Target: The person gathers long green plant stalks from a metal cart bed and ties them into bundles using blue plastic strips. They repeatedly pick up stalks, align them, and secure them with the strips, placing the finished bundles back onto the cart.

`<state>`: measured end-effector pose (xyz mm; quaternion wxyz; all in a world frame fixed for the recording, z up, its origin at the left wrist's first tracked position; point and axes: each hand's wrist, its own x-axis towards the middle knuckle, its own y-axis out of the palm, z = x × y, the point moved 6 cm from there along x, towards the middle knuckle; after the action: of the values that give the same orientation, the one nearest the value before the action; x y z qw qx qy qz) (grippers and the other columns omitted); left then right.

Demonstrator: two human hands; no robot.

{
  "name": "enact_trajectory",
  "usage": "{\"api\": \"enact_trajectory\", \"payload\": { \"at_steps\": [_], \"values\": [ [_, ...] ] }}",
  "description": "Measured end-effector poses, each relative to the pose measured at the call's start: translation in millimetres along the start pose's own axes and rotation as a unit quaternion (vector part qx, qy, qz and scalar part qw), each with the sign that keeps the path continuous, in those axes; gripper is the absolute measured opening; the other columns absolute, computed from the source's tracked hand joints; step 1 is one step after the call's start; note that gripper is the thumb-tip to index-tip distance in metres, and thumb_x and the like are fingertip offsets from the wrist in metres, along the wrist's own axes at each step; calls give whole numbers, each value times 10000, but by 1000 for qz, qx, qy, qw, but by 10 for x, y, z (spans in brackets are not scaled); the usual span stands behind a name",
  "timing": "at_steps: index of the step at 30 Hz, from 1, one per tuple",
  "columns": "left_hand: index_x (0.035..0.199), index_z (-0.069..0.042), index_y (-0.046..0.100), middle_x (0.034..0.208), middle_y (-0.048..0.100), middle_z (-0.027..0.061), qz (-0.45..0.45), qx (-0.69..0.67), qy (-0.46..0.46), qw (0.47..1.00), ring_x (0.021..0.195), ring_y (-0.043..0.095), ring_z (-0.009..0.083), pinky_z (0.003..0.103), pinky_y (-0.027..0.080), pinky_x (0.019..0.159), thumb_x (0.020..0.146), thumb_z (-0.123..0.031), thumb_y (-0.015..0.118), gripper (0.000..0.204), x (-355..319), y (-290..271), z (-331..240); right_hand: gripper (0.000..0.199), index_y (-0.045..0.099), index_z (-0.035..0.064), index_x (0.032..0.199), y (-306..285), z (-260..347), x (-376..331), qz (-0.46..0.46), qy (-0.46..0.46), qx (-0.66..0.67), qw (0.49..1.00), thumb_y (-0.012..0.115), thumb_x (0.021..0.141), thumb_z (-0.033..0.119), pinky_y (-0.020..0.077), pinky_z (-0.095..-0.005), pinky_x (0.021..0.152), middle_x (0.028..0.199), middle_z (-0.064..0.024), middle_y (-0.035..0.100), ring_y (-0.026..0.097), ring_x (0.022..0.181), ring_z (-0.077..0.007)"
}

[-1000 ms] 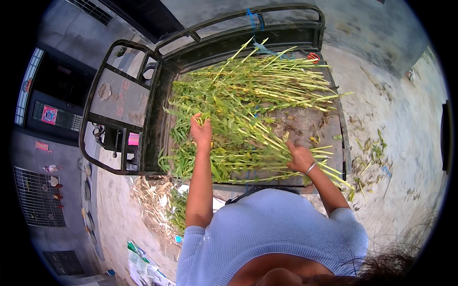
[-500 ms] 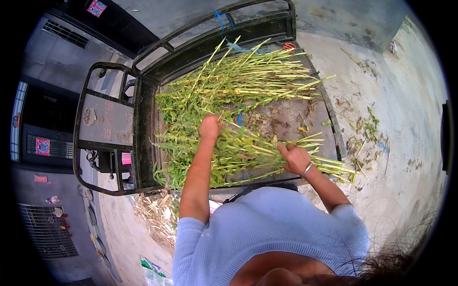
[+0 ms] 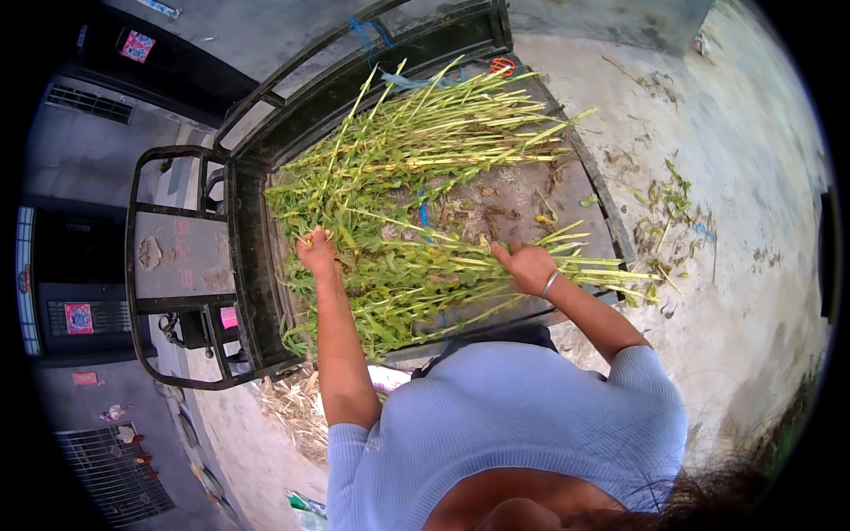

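Observation:
My right hand (image 3: 527, 268) is closed round the near bundle of green leafy stalks (image 3: 434, 270), close to their bare cut ends, which stick out past it to the right. At the left, among the leafy tops, my left hand (image 3: 317, 252) has its fingers curled, with bits of green showing at the fingertips. A second, larger pile of stalks (image 3: 443, 133) lies farther back, its leaves to the left and pale stems to the right. Both lots rest on the cart bed (image 3: 509, 199).
Dark metal rails (image 3: 181, 212) frame the cart's left and far sides. A blue strap (image 3: 423, 212) lies on the bed, and a red coil (image 3: 502, 66) sits at the far corner. Loose leaves (image 3: 673, 199) litter the concrete at right; dry husks (image 3: 297, 411) lie at near left.
My left hand has moved left, from the middle of the near bundle to the leafy tops. My right hand keeps its hold on the stems. The whole view has shifted slightly.

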<state>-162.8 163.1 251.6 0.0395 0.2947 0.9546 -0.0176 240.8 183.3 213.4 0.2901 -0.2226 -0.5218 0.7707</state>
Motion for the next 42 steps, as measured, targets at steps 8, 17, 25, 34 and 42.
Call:
{"api": "enact_trajectory", "payload": {
  "at_steps": [8, 17, 25, 34, 42],
  "values": [
    [904, -29, 530, 746, 604, 93, 326, 310, 163, 878, 620, 557, 226, 339, 438, 563, 714, -222, 730, 337, -1223, 681, 656, 612, 435, 79, 1211, 62, 179, 179, 28, -33, -12, 999, 583, 618, 87, 475, -387, 498, 761, -147, 564, 597, 647, -287],
    [808, -17, 549, 692, 602, 166, 317, 343, -111, 877, 599, 553, 336, 392, 434, 549, 617, -245, 789, 382, -1015, 337, 1185, 587, 452, 80, 1213, 135, 303, 152, -8, -60, -29, 998, 570, 639, 93, 470, -375, 496, 748, -141, 557, 587, 640, -275],
    [870, -2, 582, 681, 593, 196, 161, 599, 229, 750, 585, 563, 342, 415, 441, 546, 737, -144, 669, 213, -708, 91, 410, 615, 458, 105, 1214, 157, 112, 48, -26, -37, -28, 999, 597, 615, 107, 455, -384, 513, 762, -142, 533, 573, 650, -289],
    [1065, -3, 571, 930, 635, 84, 332, 280, 105, 895, 831, 574, 149, 280, 442, 747, 781, -122, 626, 313, -1316, 636, 686, 589, 443, 96, 1222, 50, 217, 61, -15, -30, -44, 998, 575, 648, 81, 468, -360, 522, 755, -127, 555, 585, 661, -268],
    [990, -44, 602, 826, 627, 164, 447, 322, 129, 825, 738, 613, 269, 341, 460, 650, 736, -216, 677, 316, -2004, 1301, 559, 566, 423, -20, 1205, 19, 331, 62, -68, -22, -41, 997, 534, 661, 90, 469, -354, 525, 759, -134, 568, 580, 654, -260]
  ]
}}
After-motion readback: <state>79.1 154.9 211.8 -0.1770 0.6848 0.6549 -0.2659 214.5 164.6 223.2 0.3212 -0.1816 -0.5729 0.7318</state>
